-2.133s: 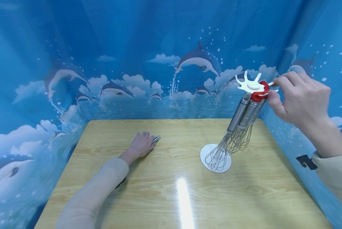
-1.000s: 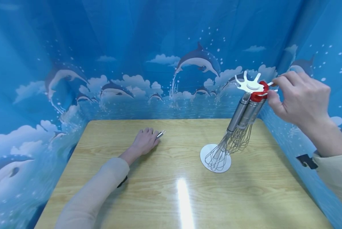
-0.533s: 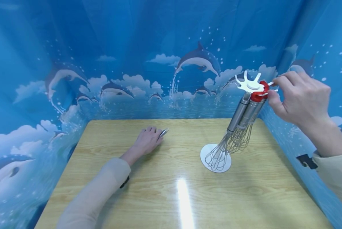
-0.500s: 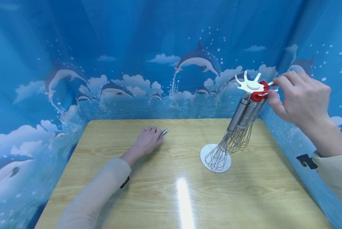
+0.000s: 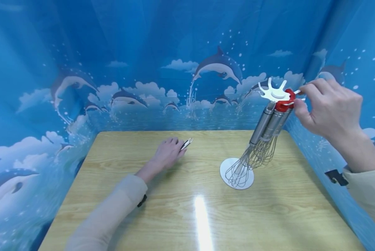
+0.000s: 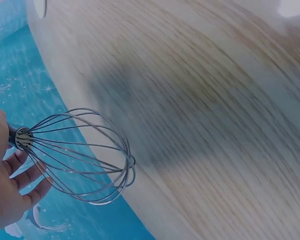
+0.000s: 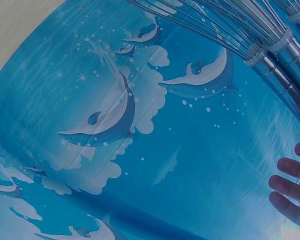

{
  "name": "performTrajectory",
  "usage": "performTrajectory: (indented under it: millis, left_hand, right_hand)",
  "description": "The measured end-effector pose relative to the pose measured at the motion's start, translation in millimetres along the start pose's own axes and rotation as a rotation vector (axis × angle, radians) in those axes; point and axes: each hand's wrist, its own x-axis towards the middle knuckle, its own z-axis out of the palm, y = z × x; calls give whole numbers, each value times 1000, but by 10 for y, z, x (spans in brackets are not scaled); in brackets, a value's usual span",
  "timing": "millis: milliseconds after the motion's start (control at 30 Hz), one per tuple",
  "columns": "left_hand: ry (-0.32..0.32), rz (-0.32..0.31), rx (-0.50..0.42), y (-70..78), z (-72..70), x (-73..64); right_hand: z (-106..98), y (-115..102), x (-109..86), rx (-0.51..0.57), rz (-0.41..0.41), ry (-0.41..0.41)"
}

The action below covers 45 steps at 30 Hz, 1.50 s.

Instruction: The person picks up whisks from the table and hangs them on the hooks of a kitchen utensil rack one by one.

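My left hand grips a metal whisk over the left half of the table. In the head view only its handle end with the hanging loop shows past the fingers; its wire balloon appears in the left wrist view. On the right stands a white rack with a round base and a top of several hooks. Several whisks hang from it by steel handles, and a red piece sits at the hooks. My right hand pinches hooks on the rack's right side between thumb and forefinger.
The light wood table carries a bright strip of reflected light at its front middle. Blue curtains printed with dolphins and clouds enclose it at the back and both sides.
My left hand has moved right and slightly away from me, carrying the whisk, and more of the handle end shows. The right hand and the rack have stayed in place.
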Motion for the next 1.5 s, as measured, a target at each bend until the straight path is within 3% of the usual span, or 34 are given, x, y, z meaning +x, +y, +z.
performTrajectory:
  millis: [367,767,1133,1500]
  left_hand:
    - [73,-20,-69,133,-66,71]
    - [153,54,-145,370,-187,128]
    - [191,52,-251,585,-379,164]
    - [295,84,-312,805,-570,225]
  right_hand:
    - [-6,-2,3,-6,4,-19]
    - [-4,-11,-2,-7,9,-18]
    - [11,-12,-7,4,8,4]
    - [2,-15,0,-1,14,-12]
